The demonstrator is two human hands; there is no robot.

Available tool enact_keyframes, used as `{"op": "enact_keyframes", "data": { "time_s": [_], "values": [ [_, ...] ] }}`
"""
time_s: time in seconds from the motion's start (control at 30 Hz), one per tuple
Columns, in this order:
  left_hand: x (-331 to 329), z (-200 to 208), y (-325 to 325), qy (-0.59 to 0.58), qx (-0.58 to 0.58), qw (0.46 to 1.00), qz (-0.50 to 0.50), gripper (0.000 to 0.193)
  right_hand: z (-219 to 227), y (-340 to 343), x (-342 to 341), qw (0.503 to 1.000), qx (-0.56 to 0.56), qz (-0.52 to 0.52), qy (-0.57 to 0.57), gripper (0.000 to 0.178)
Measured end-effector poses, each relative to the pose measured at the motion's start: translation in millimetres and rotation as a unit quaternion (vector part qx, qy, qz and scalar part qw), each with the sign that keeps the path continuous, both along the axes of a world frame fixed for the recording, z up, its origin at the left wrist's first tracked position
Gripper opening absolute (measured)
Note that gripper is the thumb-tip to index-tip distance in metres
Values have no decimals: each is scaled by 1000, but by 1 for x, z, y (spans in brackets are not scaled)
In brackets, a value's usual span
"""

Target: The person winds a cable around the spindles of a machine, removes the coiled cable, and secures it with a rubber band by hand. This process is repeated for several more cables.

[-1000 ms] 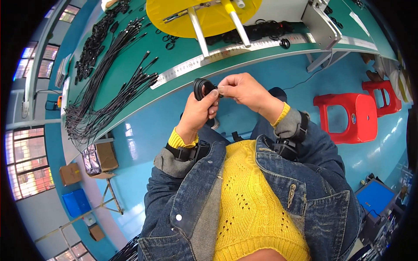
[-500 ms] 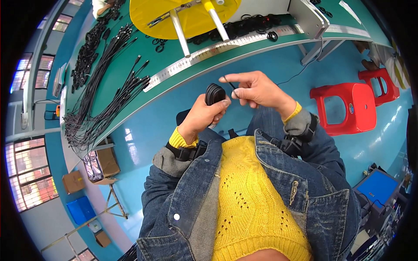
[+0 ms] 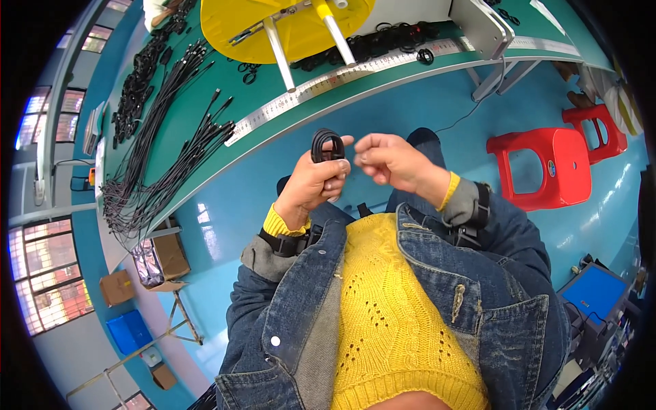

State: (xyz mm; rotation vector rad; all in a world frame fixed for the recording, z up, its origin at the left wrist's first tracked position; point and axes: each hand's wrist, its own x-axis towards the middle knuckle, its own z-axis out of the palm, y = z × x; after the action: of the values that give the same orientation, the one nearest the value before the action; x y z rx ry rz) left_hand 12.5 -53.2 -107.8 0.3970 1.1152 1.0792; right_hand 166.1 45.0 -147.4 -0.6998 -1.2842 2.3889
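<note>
A small coil of black cable [image 3: 318,145] stands up in my left hand [image 3: 309,182], its loops pinched between thumb and fingers. One left fingertip shows through or behind the loops, pointing to the right. Just right of the coil is my right hand [image 3: 400,162], its fingers curled in with the tips close together. Whatever these fingertips may hold is too small to make out. Both hands are in front of my body, below the near edge of the green workbench [image 3: 205,140].
Straight black cables [image 3: 147,140] lie on the bench at left, beside a dark cable pile [image 3: 133,99]. A long white ruler [image 3: 301,99] runs along the front edge. A yellow round board with metal legs [image 3: 273,34] rests there. Red stools [image 3: 570,171] stand at right.
The coil has turned so its loop opening now shows. My right hand has moved slightly down and its extended index finger has curled in. The cable piece seen between its fingers no longer shows.
</note>
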Motion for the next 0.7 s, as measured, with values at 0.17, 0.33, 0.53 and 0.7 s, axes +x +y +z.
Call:
{"op": "enact_keyframes", "data": {
  "time_s": [0.17, 0.33, 0.53, 0.7],
  "values": [
    [-6, -2, 6, -61, -49, 984, -158, 18, 36, 19, 5, 865, 497, 41, -59, 29],
    [-4, -18, 14, -65, -53, 976, -201, 20, 36, 21, 5, 722, 661, 158, -128, 22],
    [12, -3, 7, -24, 55, 996, -70, 26, 7, 16, 2, 764, 607, 72, -208, 14],
    [8, -15, -2, 136, 95, 985, -50, 31, -4, 20, 2, 794, 573, -3, -204, 10]
  ]
}}
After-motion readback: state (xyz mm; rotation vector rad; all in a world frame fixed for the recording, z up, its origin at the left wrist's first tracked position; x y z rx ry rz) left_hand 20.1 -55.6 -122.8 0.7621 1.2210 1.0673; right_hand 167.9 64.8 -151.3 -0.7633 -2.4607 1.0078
